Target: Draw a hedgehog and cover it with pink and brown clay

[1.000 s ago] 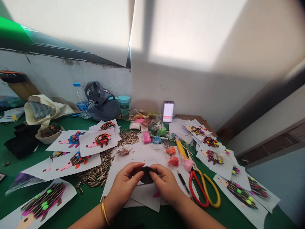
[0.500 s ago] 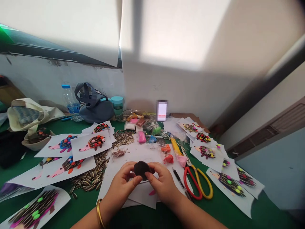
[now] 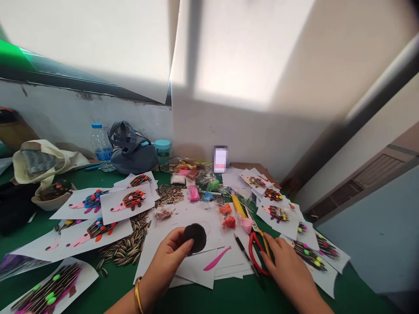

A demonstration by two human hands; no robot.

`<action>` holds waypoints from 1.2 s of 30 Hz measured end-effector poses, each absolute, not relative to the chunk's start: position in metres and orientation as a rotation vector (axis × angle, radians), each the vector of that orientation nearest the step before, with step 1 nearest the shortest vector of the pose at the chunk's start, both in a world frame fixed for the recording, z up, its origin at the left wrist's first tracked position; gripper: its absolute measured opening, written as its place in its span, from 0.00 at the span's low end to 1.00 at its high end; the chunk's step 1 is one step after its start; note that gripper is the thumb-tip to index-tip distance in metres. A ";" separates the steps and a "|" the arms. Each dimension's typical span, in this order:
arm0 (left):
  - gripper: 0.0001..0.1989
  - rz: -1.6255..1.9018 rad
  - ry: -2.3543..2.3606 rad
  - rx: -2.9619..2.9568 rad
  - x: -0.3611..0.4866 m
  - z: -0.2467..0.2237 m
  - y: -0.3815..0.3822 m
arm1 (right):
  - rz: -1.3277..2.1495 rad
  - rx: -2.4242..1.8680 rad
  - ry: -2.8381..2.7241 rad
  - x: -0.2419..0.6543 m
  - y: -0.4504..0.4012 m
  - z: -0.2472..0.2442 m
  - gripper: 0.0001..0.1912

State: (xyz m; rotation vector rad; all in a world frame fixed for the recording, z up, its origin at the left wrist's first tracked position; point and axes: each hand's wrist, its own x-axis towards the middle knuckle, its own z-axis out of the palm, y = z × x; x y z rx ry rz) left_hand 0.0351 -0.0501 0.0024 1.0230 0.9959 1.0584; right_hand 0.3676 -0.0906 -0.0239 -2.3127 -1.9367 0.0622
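My left hand (image 3: 176, 250) pinches a flat, dark round disc (image 3: 195, 238), which looks like modelling clay, above the white sheets of paper (image 3: 196, 272). Over on the right, the fingers of my right hand (image 3: 281, 261) close around the yellow handle of the scissors (image 3: 252, 253), which lie with blades pointing away from me. Between the hands a pink plastic modelling knife (image 3: 217, 259) rests on the paper. A black pen (image 3: 244, 248) is just left of the scissors.
Striped sunflower seeds (image 3: 126, 244) lie in piles at left. Hedgehog pictures with seed spines (image 3: 129, 203) spread on both sides. Bagged coloured clay (image 3: 229, 222), a yellow clay packet (image 3: 238, 207), a phone (image 3: 220, 159), a water bottle (image 3: 103, 150) and a blue-grey bag (image 3: 134, 152) stand or lie farther back.
My right hand has let go of the dark disc and moved right onto the scissors' handle. The left hand keeps the disc, now showing its flat round face. The pink knife is uncovered.
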 end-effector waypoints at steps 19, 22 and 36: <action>0.22 1.100 0.901 0.918 0.035 0.001 -0.049 | 0.662 -2.235 -1.661 0.396 -0.103 -0.006 0.34; 0.25 1.093 0.857 0.882 0.035 0.002 -0.048 | 0.903 -2.144 -1.444 0.414 -0.121 -0.002 0.35; 0.22 1.076 0.900 0.707 0.034 0.007 -0.048 | 1.532 -1.356 -1.147 0.336 -0.138 -0.019 0.32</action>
